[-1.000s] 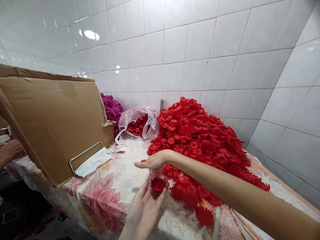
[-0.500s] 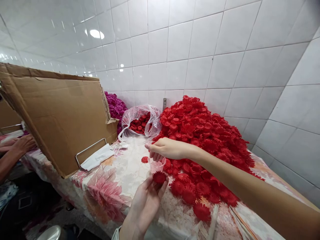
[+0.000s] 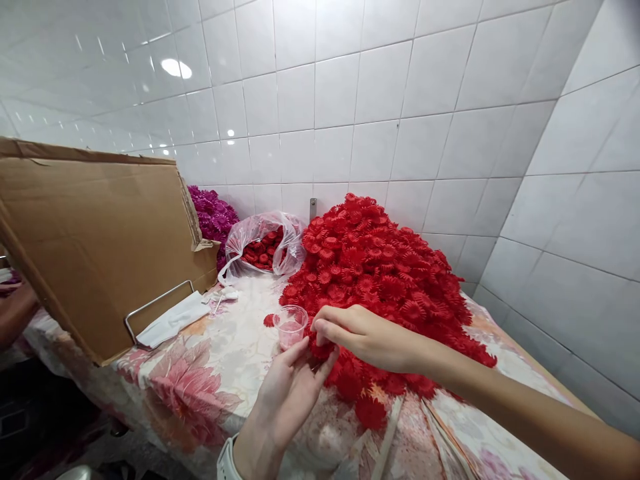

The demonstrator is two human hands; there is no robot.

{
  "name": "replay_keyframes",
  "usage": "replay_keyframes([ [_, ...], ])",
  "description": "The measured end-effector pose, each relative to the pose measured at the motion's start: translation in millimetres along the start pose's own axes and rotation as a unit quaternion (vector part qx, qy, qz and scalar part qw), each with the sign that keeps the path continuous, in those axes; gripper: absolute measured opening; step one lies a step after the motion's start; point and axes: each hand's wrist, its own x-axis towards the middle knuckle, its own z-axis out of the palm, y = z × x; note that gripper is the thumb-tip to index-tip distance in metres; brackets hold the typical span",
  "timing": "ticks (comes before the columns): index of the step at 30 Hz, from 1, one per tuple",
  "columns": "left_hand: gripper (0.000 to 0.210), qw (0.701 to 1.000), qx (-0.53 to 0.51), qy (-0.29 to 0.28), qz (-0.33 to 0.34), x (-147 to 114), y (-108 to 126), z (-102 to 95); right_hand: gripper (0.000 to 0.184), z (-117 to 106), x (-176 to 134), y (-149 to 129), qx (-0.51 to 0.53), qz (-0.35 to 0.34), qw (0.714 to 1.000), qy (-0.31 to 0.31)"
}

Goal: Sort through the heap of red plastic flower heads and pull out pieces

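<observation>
My left hand (image 3: 289, 390) holds a red artificial flower head (image 3: 319, 348) by its edge, between the thumb and fingers, palm up. My right hand (image 3: 356, 337) is right above that flower, its fingertips pinched together over it and partly covering it. Whatever the pinch may hold is too small or hidden to make out. Just behind my left fingertips stands a small clear plastic cup (image 3: 291, 325). One loose red flower piece (image 3: 269, 321) lies at its left. A big heap of red flower heads (image 3: 380, 267) rises behind my right hand.
A cardboard panel (image 3: 95, 240) stands at the left, with a metal wire stand (image 3: 157, 303) and folded white paper (image 3: 173, 321) before it. Behind are a plastic bag (image 3: 235, 250) of dark red pieces and a purple flower pile (image 3: 213, 213). Another person's arm (image 3: 17, 313) shows far left.
My right hand has moved from over the clear cup down to the flower in my left hand. The cup is now uncovered. The view has shifted slightly right.
</observation>
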Motion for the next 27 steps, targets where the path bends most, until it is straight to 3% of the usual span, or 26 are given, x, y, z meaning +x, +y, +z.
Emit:
replay_keyframes([
  [7, 0.029, 1.0, 0.021, -0.016, 0.001, 4.6, -2.6, 3.6, 0.031, 5.8, -4.3, 1.1, -0.058, 0.014, 0.997, 0.058],
  [12, 0.031, 0.999, 0.037, -0.02, 0.027, 1.5, 18.6, 5.8, 0.023, 8.3, 2.3, -4.5, -0.048, -0.022, 0.995, 0.08],
  [18, 0.029, 0.995, 0.084, -0.015, 0.058, 2.1, 43.5, 16.6, 0.023, 8.3, 29.5, -6.0, -0.081, -0.016, 0.987, 0.136],
  [22, 0.024, 0.983, 0.165, -0.057, 0.064, 17.3, 63.9, 19.0, 0.024, 11.7, 47.3, -3.9, -0.104, -0.028, 0.98, 0.167],
  [27, 0.018, 0.947, 0.303, -0.077, 0.07, 28.0, 81.8, 20.3, 0.024, 13.7, 54.0, 0.8, -0.085, 0.005, 0.977, 0.195],
])
